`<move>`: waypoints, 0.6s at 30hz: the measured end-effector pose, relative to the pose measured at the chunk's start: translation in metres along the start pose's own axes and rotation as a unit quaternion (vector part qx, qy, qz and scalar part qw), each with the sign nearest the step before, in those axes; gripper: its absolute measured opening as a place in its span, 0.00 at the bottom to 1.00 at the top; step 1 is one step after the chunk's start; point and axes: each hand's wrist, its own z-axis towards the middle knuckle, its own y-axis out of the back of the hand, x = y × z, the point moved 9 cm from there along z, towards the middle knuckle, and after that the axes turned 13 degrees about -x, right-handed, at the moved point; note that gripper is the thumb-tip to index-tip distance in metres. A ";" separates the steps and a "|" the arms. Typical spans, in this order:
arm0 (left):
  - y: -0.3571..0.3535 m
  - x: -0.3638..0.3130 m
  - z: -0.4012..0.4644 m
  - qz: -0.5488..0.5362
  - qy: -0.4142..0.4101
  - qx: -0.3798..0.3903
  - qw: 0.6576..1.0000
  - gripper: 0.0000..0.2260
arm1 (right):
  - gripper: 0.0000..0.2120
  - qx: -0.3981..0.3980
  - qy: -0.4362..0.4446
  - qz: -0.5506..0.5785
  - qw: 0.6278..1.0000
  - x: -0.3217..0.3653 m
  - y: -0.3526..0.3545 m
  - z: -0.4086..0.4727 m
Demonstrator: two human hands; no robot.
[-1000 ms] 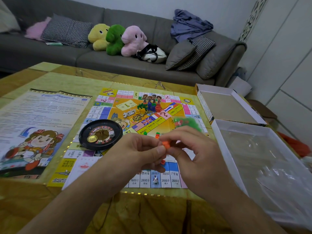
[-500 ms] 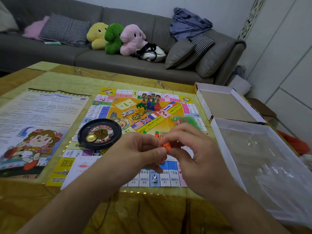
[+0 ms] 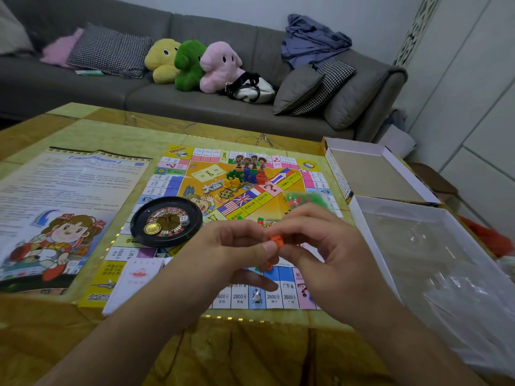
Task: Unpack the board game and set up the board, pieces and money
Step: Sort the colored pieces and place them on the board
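A person is working a small orange piece point(image 3: 277, 240) between both hands above the near edge of the game board point(image 3: 234, 218) — the left hand point(image 3: 237, 246) pinching it from one side, the right hand point(image 3: 320, 252) closing its fingertips on it from the other. Compared with a second ago, little is shifting: the hands are staying locked on the same piece, which is sitting slightly higher between the fingers, suggesting that it is still being assembled or pulled apart rather than placed. The board is lying unfolded on the surface point(image 3: 250, 355), with the roulette wheel point(image 3: 166, 220) resting on its left part and a cluster of coloured tokens point(image 3: 245, 176) standing near its centre. A green bag of pieces point(image 3: 303, 200) is waiting just beyond the right hand. The instruction sheet point(image 3: 64, 207) is lying to the left; the open box point(image 3: 434, 260) and its lid point(image 3: 373, 174) are sitting to the right. Setup appears to be well along — money is not clearly showing.
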 end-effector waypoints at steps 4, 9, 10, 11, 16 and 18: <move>0.000 0.001 0.002 -0.023 0.009 0.007 1.000 0.12 | 0.15 0.008 -0.002 0.005 1.000 0.001 0.001 0.002; -0.008 0.006 0.002 -0.067 0.050 0.045 0.995 0.12 | 0.12 -0.017 -0.004 0.001 1.000 0.001 0.004 0.003; -0.010 0.006 0.001 -0.083 0.058 0.054 0.993 0.12 | 0.11 -0.018 -0.005 0.002 1.000 0.002 0.004 0.003; -0.012 0.007 0.000 -0.095 0.061 0.058 0.992 0.11 | 0.11 -0.019 -0.007 0.005 1.000 0.002 0.004 0.003; -0.012 0.009 0.001 -0.087 0.040 0.038 0.995 0.08 | 0.09 -0.032 -0.038 0.036 0.998 0.000 0.003 0.002; -0.013 0.010 0.000 -0.096 0.045 0.038 0.994 0.07 | 0.09 -0.032 -0.052 0.058 0.996 -0.001 0.004 0.003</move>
